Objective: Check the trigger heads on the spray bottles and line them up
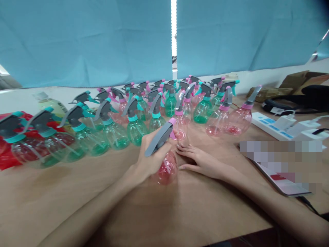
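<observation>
Left hand (150, 156) is wrapped around the pink spray bottle (167, 169), grip closed about its neck just under the grey trigger head (159, 139); the bottle stands in the middle of the table (77, 195), a little nearer the front edge, and leans slightly; right hand (199, 159) lies flat on the table just beside it, fingers stretched out, palm down, holding nothing; whether its fingertips touch the bottle I cannot tell.

Behind them, toward the back edge, rows of spray bottles; green bottles (136, 130) with teal collars run off to the left edge, pink bottles (238, 121) gather toward the right; a white power strip (267, 123) sits near the right edge; a blue curtain (89, 41) hangs behind.

By the look of it, the step in hand is work on this one bottle's trigger head, with the bottle pulled out of the rows; a next move calls for the left grip to stay firm on the neck, and for the free right hand to steady the rounded body, which looks slippery.
</observation>
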Available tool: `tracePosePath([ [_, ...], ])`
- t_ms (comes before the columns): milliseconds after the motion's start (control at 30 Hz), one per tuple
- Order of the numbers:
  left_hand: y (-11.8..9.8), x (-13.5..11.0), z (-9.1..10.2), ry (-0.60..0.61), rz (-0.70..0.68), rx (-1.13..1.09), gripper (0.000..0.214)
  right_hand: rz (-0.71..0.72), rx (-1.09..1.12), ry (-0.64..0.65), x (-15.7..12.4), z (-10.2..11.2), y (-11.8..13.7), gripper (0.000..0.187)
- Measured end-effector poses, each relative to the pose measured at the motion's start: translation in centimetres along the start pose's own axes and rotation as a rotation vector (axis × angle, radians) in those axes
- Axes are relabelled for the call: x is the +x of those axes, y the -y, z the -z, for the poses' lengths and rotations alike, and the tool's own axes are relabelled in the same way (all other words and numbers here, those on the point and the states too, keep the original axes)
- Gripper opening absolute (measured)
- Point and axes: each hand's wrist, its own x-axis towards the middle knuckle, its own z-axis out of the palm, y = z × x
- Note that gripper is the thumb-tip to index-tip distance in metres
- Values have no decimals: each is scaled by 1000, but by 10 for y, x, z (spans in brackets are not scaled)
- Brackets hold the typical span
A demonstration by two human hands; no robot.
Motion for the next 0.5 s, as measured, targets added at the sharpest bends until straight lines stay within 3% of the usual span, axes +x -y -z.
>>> tracePosePath([
  [500, 2, 0, 2, 34, 28, -31, 4, 10, 21, -9, 0, -3, -3, 71],
])
